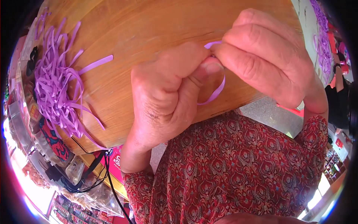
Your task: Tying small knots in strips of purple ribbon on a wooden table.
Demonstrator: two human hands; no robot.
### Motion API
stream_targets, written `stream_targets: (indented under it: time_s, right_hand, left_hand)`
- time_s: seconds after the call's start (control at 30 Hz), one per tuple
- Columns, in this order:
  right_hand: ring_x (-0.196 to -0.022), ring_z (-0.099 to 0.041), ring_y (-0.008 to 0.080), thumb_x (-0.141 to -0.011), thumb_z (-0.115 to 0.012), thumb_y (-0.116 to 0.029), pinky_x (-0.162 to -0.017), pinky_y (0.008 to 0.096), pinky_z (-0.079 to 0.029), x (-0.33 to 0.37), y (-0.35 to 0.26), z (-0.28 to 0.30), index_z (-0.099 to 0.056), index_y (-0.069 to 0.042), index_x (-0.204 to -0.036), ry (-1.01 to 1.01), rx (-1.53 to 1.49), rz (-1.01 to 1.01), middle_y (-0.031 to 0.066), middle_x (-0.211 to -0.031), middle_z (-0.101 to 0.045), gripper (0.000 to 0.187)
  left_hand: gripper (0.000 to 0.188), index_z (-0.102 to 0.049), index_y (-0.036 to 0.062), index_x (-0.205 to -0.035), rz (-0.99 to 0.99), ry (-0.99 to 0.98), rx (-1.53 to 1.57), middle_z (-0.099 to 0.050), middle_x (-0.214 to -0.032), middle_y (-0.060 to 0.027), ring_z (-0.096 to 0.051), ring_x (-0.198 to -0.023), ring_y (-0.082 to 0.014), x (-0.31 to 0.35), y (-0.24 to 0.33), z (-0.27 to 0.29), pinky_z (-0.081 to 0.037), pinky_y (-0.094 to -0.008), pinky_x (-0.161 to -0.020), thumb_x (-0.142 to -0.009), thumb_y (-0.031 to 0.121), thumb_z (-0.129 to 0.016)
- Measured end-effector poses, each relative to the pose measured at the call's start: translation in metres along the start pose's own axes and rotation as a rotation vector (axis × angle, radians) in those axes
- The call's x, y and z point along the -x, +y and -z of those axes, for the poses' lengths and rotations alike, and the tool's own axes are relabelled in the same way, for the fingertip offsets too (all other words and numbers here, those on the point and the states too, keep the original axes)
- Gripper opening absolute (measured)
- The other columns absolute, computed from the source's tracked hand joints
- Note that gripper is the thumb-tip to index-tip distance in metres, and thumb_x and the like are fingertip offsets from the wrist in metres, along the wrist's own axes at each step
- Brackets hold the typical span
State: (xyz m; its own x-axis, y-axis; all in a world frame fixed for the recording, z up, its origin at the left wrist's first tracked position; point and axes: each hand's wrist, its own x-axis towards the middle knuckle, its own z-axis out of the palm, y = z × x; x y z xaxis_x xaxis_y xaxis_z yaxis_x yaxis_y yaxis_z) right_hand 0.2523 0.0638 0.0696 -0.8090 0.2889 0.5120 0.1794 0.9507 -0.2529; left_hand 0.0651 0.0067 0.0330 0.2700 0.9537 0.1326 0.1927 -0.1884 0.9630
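Both hands meet above the wooden table, fingertips almost touching, with a narrow purple ribbon (pixel 217 90) between them. My left hand (pixel 164 86) is closed, its thumb and bent forefinger pinching the ribbon. From the right, my right hand (pixel 266 56) pinches the same ribbon between thumb and fingertips. A short piece of ribbon shows above the pinch, and a curved length hangs below it, passing behind my left hand. What lies right at the fingertips is mostly hidden. A tangled heap of purple ribbons (pixel 56 84) lies at the table's left side, one strand pointing toward my left hand.
The wooden table (pixel 123 30) has a curved-looking near edge close to my patterned red clothing (pixel 231 160). More purple ribbons (pixel 323 41) lie at the far right on a pale surface. Black cables (pixel 108 168) hang at the lower left, beside plastic bags (pixel 100 194) and a pink package (pixel 115 160).
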Motion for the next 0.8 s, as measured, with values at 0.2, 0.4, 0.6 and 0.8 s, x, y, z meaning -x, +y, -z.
stream_targets:
  time_s: [0.2,0.4,0.6,0.8]
  right_hand:
    - [-0.067,-0.061,0.0237,-0.075,-0.064,-0.004,-0.054,0.0299,-0.048,-0.006,0.006,-0.003,-0.063,0.000,-0.093,0.051,-0.315,-0.330,0.0128,-0.083,-0.062,0.018]
    - [-0.069,-0.062,0.0230,-0.076,-0.065,-0.002,-0.056,0.0294,-0.049,-0.006,0.011,-0.007,-0.064,0.000,-0.094,0.149,-0.383,-0.348,0.0128,-0.084,-0.062,0.017]
    - [-0.068,-0.061,0.0214,-0.070,-0.067,0.001,-0.055,0.0281,-0.049,0.001,0.016,-0.017,-0.063,0.004,-0.093,0.214,-0.394,-0.279,0.0135,-0.081,-0.060,0.023]
    - [-0.071,-0.061,0.0196,-0.070,-0.067,0.004,-0.059,0.0264,-0.050,0.006,0.019,-0.027,-0.064,0.006,-0.094,0.251,-0.448,-0.274,0.0130,-0.081,-0.059,0.024]
  left_hand:
    - [0.012,-0.061,-0.0004,-0.095,0.009,0.179,0.418,-0.060,-0.078,-0.0011,-0.049,-0.068,-0.0048,-0.002,-0.012,-0.011,-0.037,-0.0168,-0.060,-0.090,0.009,-0.056]
    - [0.019,-0.060,0.0006,-0.103,-0.004,0.171,0.251,-0.060,-0.084,-0.0014,-0.048,-0.072,-0.0049,0.000,-0.006,-0.006,-0.037,-0.0166,-0.064,-0.094,0.014,-0.050]
    - [0.011,-0.057,-0.0014,-0.098,-0.173,0.166,0.087,-0.055,-0.078,-0.0059,-0.050,-0.070,-0.0120,-0.005,-0.007,-0.009,-0.042,-0.0240,-0.064,-0.090,0.006,-0.053]
    - [0.009,-0.058,-0.0018,-0.095,-0.091,0.206,0.162,-0.055,-0.079,-0.0066,-0.052,-0.072,-0.0136,-0.005,-0.012,-0.008,-0.042,-0.0239,-0.067,-0.089,0.001,-0.053]
